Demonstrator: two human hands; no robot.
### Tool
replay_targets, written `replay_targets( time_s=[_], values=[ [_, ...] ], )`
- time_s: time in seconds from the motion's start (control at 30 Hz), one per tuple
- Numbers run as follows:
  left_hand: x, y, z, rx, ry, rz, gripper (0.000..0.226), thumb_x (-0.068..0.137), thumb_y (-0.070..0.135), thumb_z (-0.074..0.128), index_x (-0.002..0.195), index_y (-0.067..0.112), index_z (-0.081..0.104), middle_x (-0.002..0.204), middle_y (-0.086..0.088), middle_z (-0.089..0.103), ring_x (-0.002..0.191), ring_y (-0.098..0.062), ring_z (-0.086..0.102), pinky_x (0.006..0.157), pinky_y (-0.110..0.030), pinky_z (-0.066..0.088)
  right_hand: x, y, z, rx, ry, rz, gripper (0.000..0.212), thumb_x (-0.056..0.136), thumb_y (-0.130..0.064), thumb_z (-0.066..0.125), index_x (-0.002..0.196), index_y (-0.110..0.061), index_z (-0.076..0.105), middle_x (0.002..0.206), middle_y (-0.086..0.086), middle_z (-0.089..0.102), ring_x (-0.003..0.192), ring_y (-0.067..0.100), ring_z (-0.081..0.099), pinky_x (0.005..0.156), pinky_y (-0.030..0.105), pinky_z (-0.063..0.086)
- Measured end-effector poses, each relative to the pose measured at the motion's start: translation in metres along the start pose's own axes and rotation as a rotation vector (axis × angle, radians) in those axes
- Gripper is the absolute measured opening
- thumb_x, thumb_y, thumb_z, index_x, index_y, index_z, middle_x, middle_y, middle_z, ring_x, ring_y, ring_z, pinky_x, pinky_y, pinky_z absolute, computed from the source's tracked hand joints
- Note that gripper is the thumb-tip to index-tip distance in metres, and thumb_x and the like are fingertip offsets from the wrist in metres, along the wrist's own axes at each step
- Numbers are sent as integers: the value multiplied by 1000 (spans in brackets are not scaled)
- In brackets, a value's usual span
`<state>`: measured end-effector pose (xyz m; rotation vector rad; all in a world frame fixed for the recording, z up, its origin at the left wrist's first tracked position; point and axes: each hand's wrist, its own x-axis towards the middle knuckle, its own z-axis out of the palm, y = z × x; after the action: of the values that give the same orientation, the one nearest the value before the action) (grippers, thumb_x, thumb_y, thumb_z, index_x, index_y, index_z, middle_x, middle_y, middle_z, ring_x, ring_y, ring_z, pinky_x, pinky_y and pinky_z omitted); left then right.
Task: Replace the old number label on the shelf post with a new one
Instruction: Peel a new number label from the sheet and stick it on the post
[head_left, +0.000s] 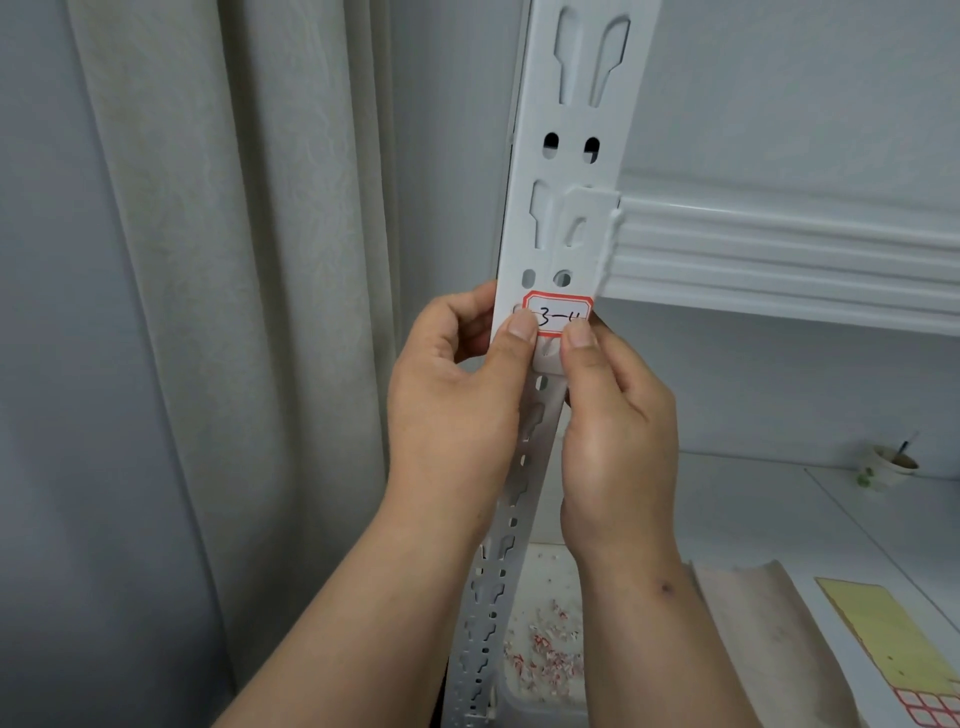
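Stage: late, by my reading. A white paper label with red border and handwritten "3—4" lies on the white perforated steel shelf post, just below the shelf beam bracket. Left hand and right hand each press a thumb on a lower corner, fingers curled behind the post. Red-and-white paper scraps lie below, likely the scraped old label. Remaining: smooth down, release.

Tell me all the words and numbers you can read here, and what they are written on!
"3-4", handwritten in black on the red-bordered label on the white shelf post; both thumbs cover its lower edge, so the last digit is partly hidden.
The red-bordered stickers on the label sheet look blank.
The paper cup has a green print, too small to read.
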<state>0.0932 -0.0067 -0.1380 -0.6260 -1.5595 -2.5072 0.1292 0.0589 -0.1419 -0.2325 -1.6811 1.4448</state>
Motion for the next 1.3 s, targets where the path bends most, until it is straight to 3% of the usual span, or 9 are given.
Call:
replay_targets(
  time_s=[0.13, 0.3, 0.57, 0.67, 0.77, 0.87, 0.97, 1.1, 1.3],
  values=[
    [5, 4, 1, 12, 32, 7, 4, 92, 26, 69, 90, 23, 67, 87, 7, 74, 81, -2, 68, 73, -15, 52, 1, -10, 3, 34, 64, 41, 42, 94, -47, 52, 61, -29, 70, 52, -12, 58, 53, 2, 52, 56, 19, 45],
    [6, 5, 3, 82, 38, 47, 5, 93, 28, 67, 90, 24, 65, 83, 9, 72, 73, 1, 64, 67, -11, 51, 6, -14, 2, -31, 80, 5, 42, 93, -45, 52, 57, -27, 62, 42, -16, 49, 47, 4, 47, 48, 13, 36],
    [3, 8, 11, 154, 88, 37, 17, 90, 42, 67, 92, 25, 63, 83, 9, 74, 71, 2, 68, 65, -15, 54, 4, -15, 3, -87, 60, 6, 35, 96, -48, 46, 80, -32, 74, 77, -18, 74, 78, -4, 67, 73, 21, 51],
    [4, 8, 11, 177, 88, 31, 18, 88, 43, 68, 91, 26, 63, 84, 9, 76, 77, -4, 72, 72, -25, 60, 5, -12, 7, -160, 106, -25, 38, 95, -53, 43, 86, -34, 74, 78, -12, 73, 78, -1, 66, 69, 18, 50],
    [4, 7, 10, 196, 95, 39, 20, 87, 46, 69, 90, 27, 63, 84, 7, 75, 78, -10, 72, 72, -30, 61, 6, -7, 10, -299, 155, -103, 49, 91, -59, 33, 89, -27, 71, 76, -3, 69, 75, 12, 64, 65, 27, 49],
    [4, 7, 11, 208, 105, 56, 22, 85, 47, 70, 90, 27, 63, 85, 6, 74, 78, -11, 71, 70, -28, 60, 6, -7, 11, -352, 167, -152, 50, 93, -57, 31, 84, -24, 67, 74, -2, 66, 73, 17, 62, 62, 29, 46],
    [4, 5, 9, 167, 90, 52, 19, 87, 42, 70, 92, 25, 65, 86, 6, 75, 75, -4, 69, 66, -19, 55, 7, -6, 8, -285, 119, -114, 50, 93, -56, 31, 94, -25, 70, 84, -3, 70, 84, 15, 65, 74, 32, 52],
    [1, -2, -1, 52, 26, 20, 13, 91, 26, 69, 104, 21, 69, 100, 3, 77, 95, -10, 72, 82, -26, 56, 1, 0, 6, -92, 57, -44, 45, 94, -49, 34, 108, -24, 69, 105, -2, 70, 104, 12, 63, 94, 40, 49],
    [2, -4, -2, 62, -12, 32, 14, 93, 21, 69, 106, 26, 67, 105, 5, 76, 103, -13, 71, 88, -30, 56, 2, 2, 5, -110, 32, -18, 45, 92, -49, 34, 114, -26, 67, 110, -3, 68, 107, 12, 62, 95, 41, 49]
  ],
)
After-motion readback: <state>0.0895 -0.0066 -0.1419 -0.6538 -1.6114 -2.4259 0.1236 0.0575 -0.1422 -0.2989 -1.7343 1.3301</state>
